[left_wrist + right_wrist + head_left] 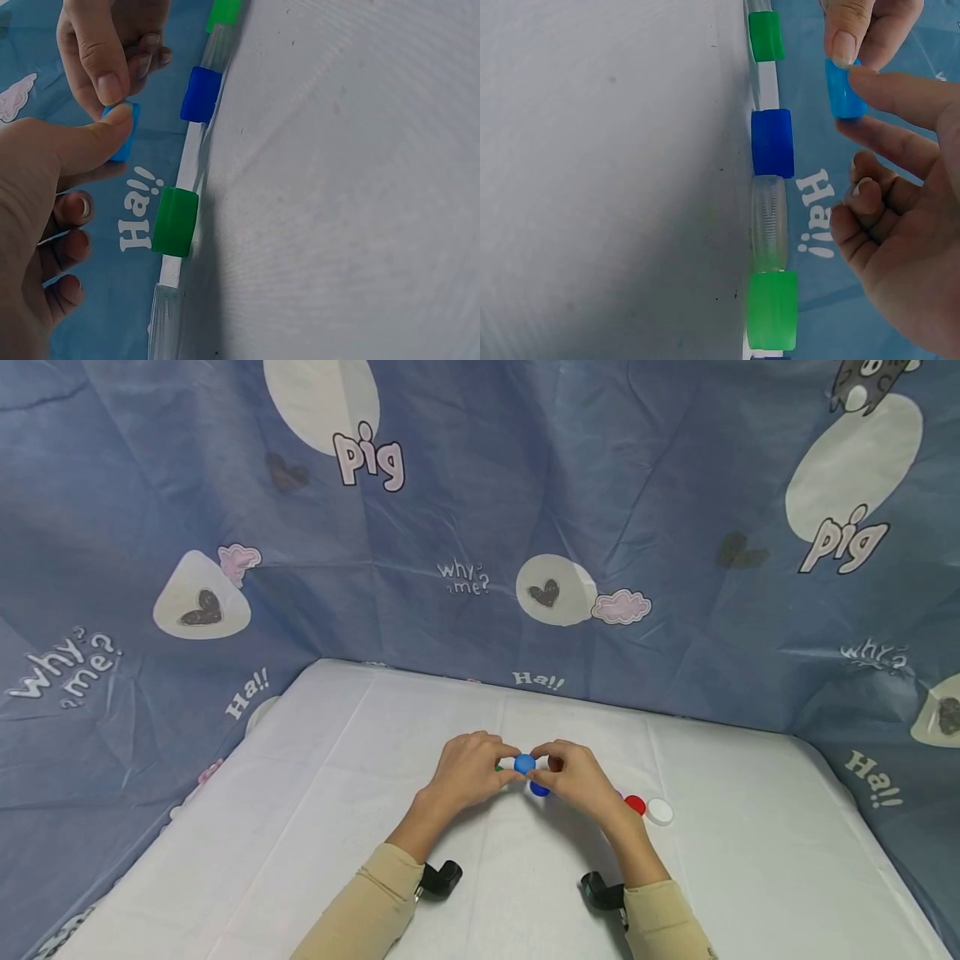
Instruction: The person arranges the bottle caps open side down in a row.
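Observation:
A light blue bottle cap [525, 764] is held just above the white table between both hands. My left hand [468, 770] pinches one side of it with thumb and finger, and my right hand [576, 779] pinches the opposite side. In the right wrist view the light blue cap [844, 97] shows its side wall, while the right hand's other fingers curl loosely below. Close under the hands sit a dark blue cap [772, 142] and a green cap [176, 223]. The left hand partly hides the green one in the head view.
A red cap [635, 804] and a white cap [660, 812] lie right of the right forearm. Clear cap [769, 225] and light green cap [774, 311] line up beside the dark blue one. A patterned blue cloth [450, 635] hangs behind the table [405, 718].

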### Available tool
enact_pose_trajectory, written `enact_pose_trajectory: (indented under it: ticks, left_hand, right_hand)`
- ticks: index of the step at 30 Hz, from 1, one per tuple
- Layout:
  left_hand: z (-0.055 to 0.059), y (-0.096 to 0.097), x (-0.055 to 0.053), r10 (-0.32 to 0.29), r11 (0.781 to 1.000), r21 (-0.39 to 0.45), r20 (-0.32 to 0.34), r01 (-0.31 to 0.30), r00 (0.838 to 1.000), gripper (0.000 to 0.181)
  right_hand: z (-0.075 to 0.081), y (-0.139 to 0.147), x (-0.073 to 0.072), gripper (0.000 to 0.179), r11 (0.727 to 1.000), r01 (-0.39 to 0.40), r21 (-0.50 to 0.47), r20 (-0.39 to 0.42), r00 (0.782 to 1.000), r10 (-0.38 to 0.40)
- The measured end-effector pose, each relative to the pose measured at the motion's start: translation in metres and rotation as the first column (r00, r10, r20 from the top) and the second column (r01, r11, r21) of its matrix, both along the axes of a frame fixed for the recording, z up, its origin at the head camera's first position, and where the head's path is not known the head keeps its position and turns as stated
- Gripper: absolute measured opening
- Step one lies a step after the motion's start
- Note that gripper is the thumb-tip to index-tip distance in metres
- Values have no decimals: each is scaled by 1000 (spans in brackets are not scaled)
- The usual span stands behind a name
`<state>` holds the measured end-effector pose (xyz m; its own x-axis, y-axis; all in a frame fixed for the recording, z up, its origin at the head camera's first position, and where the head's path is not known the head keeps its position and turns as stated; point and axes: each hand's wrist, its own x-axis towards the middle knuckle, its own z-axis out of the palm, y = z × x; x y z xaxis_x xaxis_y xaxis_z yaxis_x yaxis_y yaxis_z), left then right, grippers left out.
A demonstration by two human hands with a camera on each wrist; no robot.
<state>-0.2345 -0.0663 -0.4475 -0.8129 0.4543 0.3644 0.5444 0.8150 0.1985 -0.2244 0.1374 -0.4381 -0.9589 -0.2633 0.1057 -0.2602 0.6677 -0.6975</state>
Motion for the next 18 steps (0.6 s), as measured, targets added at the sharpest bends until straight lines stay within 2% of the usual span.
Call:
enact_pose_trajectory:
  ticks: [10,18]
  left_hand:
    - [-2,0,1,24,1000,-20,11,-23,1000,37]
    - [-7,2,1,54,998,-35,27,-53,998,33]
  right_hand:
    - [-5,-3,-1,25,998,-7,59,-13,1000,7]
    - [-4,-6,2,23,991,-12,134,-37,999,17]
